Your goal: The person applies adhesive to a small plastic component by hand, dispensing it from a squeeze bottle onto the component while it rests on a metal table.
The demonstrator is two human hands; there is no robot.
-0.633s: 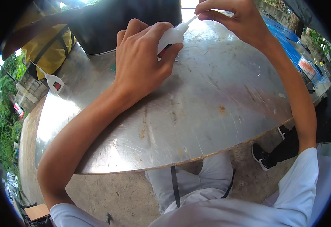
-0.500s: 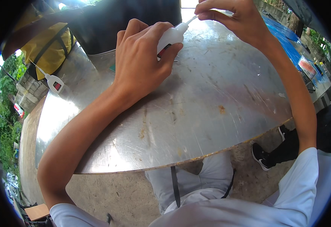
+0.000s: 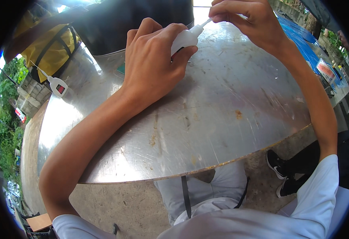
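My left hand (image 3: 154,57) is wrapped round a white squeeze bottle (image 3: 185,38) at the far middle of the metal table, its nozzle tilted up toward the right. Part of the bottle's dark label is hidden under my fingers. My right hand (image 3: 248,20) pinches the tip of the thin nozzle (image 3: 206,22) between thumb and fingers. Whether a small cap sits in that pinch I cannot make out. A second white bottle (image 3: 58,86), with a long thin nozzle and a dark and red label, stands near the table's left edge.
The scratched metal table (image 3: 218,115) has a curved front edge close to my lap. A large black container (image 3: 130,28) stands at the back, with a yellow and black bag (image 3: 57,49) to its left. Blue sheeting (image 3: 298,36) lies at the right. A person's black shoe (image 3: 276,164) shows below.
Both hands have shifted slightly to the right with the bottle, and the bottle has turned a little, so less of its label shows. My right hand still pinches the nozzle tip.
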